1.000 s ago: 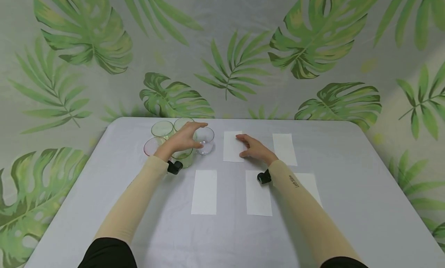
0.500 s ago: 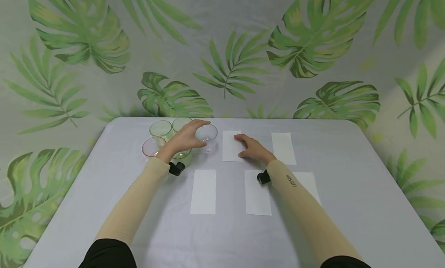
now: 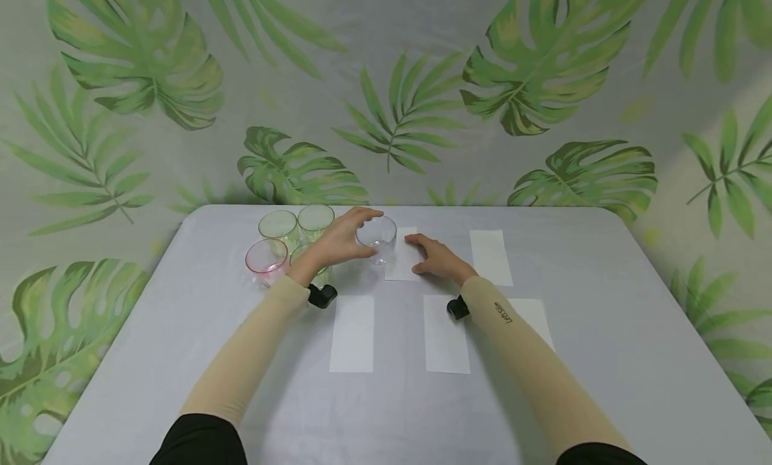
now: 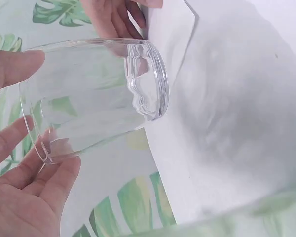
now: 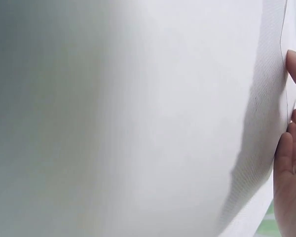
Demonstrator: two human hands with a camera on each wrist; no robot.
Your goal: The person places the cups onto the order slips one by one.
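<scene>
my L hand [image 3: 342,242] grips clear glass [image 3: 378,232] up top by white card [image 3: 403,269], prob 2 keep its bottom free; R hand [image 3: 443,258] loosely spread, holding nada, at card, prob steadying it.

Left: four coloured-rim glasses [image 3: 279,230], standing close together, block the side beside the left hand [image 3: 339,242]. Centre: clear glass [image 3: 378,236], held by that hand; narrow gap to the right hand [image 3: 443,259]. Front: flat white cards [image 3: 352,334], passable above, the right sleeve [image 3: 531,358] partly overhanging. Right: tablecloth [image 3: 633,331], broad enough for passage.
</scene>
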